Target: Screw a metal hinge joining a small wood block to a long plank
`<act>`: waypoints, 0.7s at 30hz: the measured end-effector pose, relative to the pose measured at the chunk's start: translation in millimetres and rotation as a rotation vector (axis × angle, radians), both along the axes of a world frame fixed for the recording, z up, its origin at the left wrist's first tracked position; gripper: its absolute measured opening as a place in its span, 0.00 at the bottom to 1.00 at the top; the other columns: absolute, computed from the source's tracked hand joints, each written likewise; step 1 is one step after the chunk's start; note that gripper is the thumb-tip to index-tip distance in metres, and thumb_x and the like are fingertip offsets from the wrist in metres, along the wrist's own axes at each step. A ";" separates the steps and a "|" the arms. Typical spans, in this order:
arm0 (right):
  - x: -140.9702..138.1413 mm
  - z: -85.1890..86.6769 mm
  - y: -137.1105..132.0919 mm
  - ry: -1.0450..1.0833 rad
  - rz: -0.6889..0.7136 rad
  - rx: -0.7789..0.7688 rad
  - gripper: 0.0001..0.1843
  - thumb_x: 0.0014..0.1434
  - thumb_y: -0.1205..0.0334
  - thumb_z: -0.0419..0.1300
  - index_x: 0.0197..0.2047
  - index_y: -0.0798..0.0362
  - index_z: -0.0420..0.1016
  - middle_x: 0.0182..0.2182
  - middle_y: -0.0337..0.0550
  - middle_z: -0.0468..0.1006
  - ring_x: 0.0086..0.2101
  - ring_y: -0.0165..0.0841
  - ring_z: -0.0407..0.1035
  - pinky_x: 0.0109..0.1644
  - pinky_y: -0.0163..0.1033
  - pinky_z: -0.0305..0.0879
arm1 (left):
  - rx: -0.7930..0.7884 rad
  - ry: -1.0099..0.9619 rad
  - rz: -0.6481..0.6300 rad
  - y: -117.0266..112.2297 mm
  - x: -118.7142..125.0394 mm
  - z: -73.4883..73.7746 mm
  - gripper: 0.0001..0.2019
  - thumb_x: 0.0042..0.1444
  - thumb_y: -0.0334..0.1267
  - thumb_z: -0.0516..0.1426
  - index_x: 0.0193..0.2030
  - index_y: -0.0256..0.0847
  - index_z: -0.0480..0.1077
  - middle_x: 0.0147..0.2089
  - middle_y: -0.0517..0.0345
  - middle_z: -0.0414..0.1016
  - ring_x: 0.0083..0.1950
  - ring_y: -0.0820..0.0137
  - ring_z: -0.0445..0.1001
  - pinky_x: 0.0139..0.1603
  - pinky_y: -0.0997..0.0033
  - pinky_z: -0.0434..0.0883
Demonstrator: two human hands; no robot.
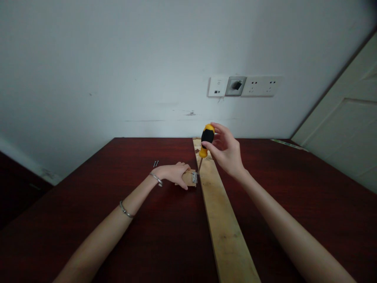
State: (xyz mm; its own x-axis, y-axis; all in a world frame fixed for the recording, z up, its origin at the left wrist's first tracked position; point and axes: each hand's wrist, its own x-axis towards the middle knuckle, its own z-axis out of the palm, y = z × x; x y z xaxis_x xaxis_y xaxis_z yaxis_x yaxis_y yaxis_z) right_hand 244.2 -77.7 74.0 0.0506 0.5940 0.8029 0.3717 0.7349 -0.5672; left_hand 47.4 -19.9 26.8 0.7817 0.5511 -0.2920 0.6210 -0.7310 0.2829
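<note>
My left hand (172,174) presses down on a small wooden block (188,178), holding it against the side of a long pine plank (226,232). A small metal hinge (194,177) is fixed to the block's end, next to the plank. My right hand (224,151) grips a screwdriver (207,137) with a yellow and black handle by its handle. The screwdriver stands almost upright, and its thin shaft reaches down to the hinge. Its very tip is too small to see clearly. A pair of small metal screws (156,163) lies on the table beyond my left hand.
The plank lies on a dark red wooden table (165,239), running from near me to the far edge by the wall. A wall socket panel (244,86) is above the table, and a white door (338,118) stands at the right.
</note>
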 end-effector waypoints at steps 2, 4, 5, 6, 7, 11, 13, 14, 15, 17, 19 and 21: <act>4.7 1.4 1.7 0.009 -0.050 -0.004 0.28 0.52 0.57 0.62 0.57 0.45 0.63 0.50 0.45 0.70 0.37 0.32 0.69 0.39 0.39 0.70 | -0.004 -0.010 -0.006 1.8 -2.6 1.8 0.38 0.39 0.57 0.61 0.53 0.36 0.59 0.50 0.49 0.64 0.50 0.58 0.63 0.47 0.68 0.62; 12.0 0.8 6.2 0.020 -0.121 -0.026 0.29 0.52 0.55 0.62 0.57 0.47 0.64 0.48 0.45 0.71 0.36 0.32 0.69 0.38 0.39 0.70 | -0.012 -0.020 0.000 3.4 -5.7 5.9 0.37 0.40 0.56 0.61 0.54 0.36 0.59 0.50 0.49 0.64 0.50 0.58 0.63 0.47 0.68 0.62; 16.4 -0.8 9.8 0.016 -0.155 -0.053 0.29 0.52 0.54 0.62 0.57 0.48 0.64 0.46 0.45 0.72 0.34 0.31 0.69 0.37 0.39 0.69 | -0.017 -0.025 0.009 4.1 -7.4 8.8 0.37 0.40 0.56 0.61 0.54 0.36 0.59 0.50 0.49 0.65 0.50 0.59 0.63 0.47 0.68 0.62; 21.0 -3.7 14.1 -0.001 -0.185 -0.097 0.29 0.52 0.54 0.62 0.56 0.49 0.65 0.43 0.45 0.74 0.32 0.31 0.68 0.36 0.39 0.69 | -0.021 -0.031 0.018 4.7 -9.2 11.9 0.37 0.40 0.56 0.61 0.54 0.36 0.59 0.50 0.49 0.65 0.50 0.59 0.64 0.47 0.68 0.62; 25.7 -7.8 19.1 -0.036 -0.206 -0.158 0.28 0.51 0.53 0.61 0.56 0.50 0.66 0.39 0.44 0.75 0.30 0.30 0.68 0.35 0.38 0.68 | -0.027 -0.038 0.027 5.2 -11.1 15.3 0.36 0.41 0.56 0.61 0.54 0.36 0.59 0.50 0.49 0.65 0.49 0.60 0.64 0.46 0.68 0.62; 38.3 -33.2 39.4 -0.276 -0.238 -0.465 0.27 0.49 0.54 0.63 0.52 0.56 0.72 0.33 0.44 0.78 0.31 0.32 0.70 0.39 0.38 0.66 | -0.066 -0.074 0.046 7.0 -18.3 26.0 0.35 0.42 0.54 0.60 0.54 0.37 0.59 0.49 0.50 0.66 0.47 0.61 0.66 0.44 0.69 0.62; 39.6 -46.5 45.5 -0.387 -0.241 -0.607 0.28 0.49 0.54 0.62 0.53 0.56 0.72 0.35 0.46 0.79 0.33 0.33 0.71 0.40 0.37 0.65 | -0.082 -0.080 0.060 8.4 -21.2 28.1 0.35 0.42 0.53 0.60 0.54 0.38 0.58 0.49 0.51 0.67 0.47 0.62 0.67 0.43 0.69 0.62; 39.3 -52.2 47.2 -0.415 -0.240 -0.644 0.28 0.49 0.54 0.62 0.53 0.57 0.72 0.35 0.46 0.79 0.33 0.34 0.71 0.40 0.37 0.65 | -0.085 -0.080 0.068 9.3 -22.3 28.2 0.35 0.42 0.54 0.60 0.55 0.39 0.58 0.49 0.51 0.67 0.46 0.62 0.67 0.43 0.69 0.62; 38.7 -57.1 48.0 -0.433 -0.243 -0.670 0.28 0.49 0.54 0.62 0.52 0.57 0.73 0.35 0.47 0.80 0.33 0.35 0.72 0.39 0.36 0.65 | -0.084 -0.080 0.075 10.3 -23.2 28.0 0.35 0.42 0.54 0.61 0.55 0.39 0.58 0.49 0.51 0.67 0.47 0.61 0.66 0.43 0.69 0.62; 37.1 -64.6 48.3 -0.454 -0.246 -0.695 0.28 0.49 0.53 0.62 0.52 0.57 0.74 0.34 0.47 0.80 0.32 0.35 0.72 0.38 0.36 0.64 | -0.076 -0.085 0.081 12.3 -24.5 26.7 0.36 0.41 0.54 0.61 0.55 0.39 0.58 0.49 0.51 0.67 0.47 0.61 0.66 0.44 0.69 0.62; 35.8 -69.8 48.2 -0.480 -0.245 -0.717 0.27 0.49 0.53 0.62 0.51 0.56 0.74 0.33 0.46 0.79 0.32 0.35 0.72 0.38 0.36 0.64 | -0.064 -0.095 0.078 14.0 -25.1 25.5 0.37 0.41 0.55 0.61 0.56 0.39 0.58 0.49 0.52 0.66 0.48 0.61 0.65 0.45 0.69 0.62; 35.1 -73.6 48.9 -0.506 -0.240 -0.731 0.27 0.48 0.52 0.62 0.51 0.56 0.74 0.32 0.45 0.78 0.32 0.35 0.71 0.37 0.36 0.63 | -0.055 -0.098 0.078 14.8 -25.4 25.5 0.37 0.41 0.55 0.60 0.56 0.40 0.58 0.49 0.52 0.66 0.48 0.61 0.65 0.46 0.69 0.61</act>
